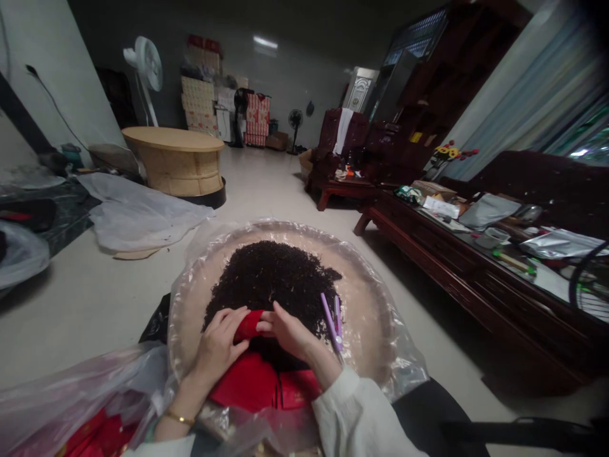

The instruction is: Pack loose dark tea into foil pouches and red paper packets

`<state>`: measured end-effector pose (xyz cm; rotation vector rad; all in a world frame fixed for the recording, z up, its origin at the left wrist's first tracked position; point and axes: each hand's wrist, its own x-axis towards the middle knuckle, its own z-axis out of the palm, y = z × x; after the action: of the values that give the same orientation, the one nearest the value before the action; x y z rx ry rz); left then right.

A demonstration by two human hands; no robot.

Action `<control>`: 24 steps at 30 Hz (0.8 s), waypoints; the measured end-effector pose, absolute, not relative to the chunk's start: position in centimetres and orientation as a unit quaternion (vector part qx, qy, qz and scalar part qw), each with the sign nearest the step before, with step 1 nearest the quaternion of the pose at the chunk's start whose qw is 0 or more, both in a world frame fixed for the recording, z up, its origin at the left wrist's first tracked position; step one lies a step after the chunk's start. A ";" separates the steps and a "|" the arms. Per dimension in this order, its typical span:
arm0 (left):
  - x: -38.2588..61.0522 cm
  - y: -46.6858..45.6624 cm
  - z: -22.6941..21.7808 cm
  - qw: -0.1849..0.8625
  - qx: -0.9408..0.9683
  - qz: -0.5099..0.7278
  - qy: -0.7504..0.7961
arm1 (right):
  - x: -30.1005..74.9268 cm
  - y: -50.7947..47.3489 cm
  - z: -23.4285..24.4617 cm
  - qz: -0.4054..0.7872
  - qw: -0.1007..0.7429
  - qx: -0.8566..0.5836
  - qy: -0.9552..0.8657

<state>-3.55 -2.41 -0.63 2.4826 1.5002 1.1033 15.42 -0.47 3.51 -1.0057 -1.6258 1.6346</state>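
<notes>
My hands hide much of the small red packet (248,326), which sits at the near edge of a dark, crumbly heap (271,273). My left hand (221,339) curls closed round it; my right hand (289,330) touches its side, thumb raised, but whether those fingers pinch I can't tell. My right wrist covers the blades of the purple scissors (327,314). Glossy clear plastic (409,355) lines the round tray (368,311); a cloudy bag (137,371) holds blurred red pieces (99,435).

Home living room, long dark-wood table (442,252), pale curtain (537,82), flowers (450,151), standing fan (148,65)
</notes>
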 end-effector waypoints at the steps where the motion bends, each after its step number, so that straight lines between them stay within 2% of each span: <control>1: -3.7 -2.3 -0.7 0.023 0.789 0.368 0.492 | 16.1 -0.4 3.9 0.628 0.310 -0.372 -0.610; 3: -3.9 -2.2 -0.6 0.028 0.765 0.391 0.511 | 17.7 -0.4 4.5 0.607 0.341 -0.387 -0.605; 6: -4.1 -2.0 -0.3 0.031 0.723 0.428 0.541 | 20.4 -1.0 4.4 0.367 0.389 -0.432 -0.727; 8: -4.1 -1.9 -0.1 0.036 0.691 0.450 0.564 | 22.1 -1.5 3.7 0.198 0.323 -0.381 -0.843; 10: -4.1 -1.8 0.0 0.051 0.651 0.472 0.592 | 23.2 -2.0 2.8 0.100 0.215 -0.307 -0.922; 13: -4.1 -1.9 0.0 0.082 0.598 0.494 0.626 | 23.7 -2.5 1.2 0.049 0.115 -0.263 -0.957; 19: -4.2 -1.8 -0.9 0.121 0.554 0.506 0.650 | 21.4 -1.7 -1.1 0.003 0.108 -0.254 -0.961; 24: -4.3 -1.6 -1.5 0.115 0.542 0.521 0.649 | 18.9 0.3 -0.9 -0.063 0.054 -0.251 -0.964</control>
<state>-4.31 -1.55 -1.51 1.5892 1.9003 1.5280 18.86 0.27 -0.89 -0.7622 -2.9297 -0.1907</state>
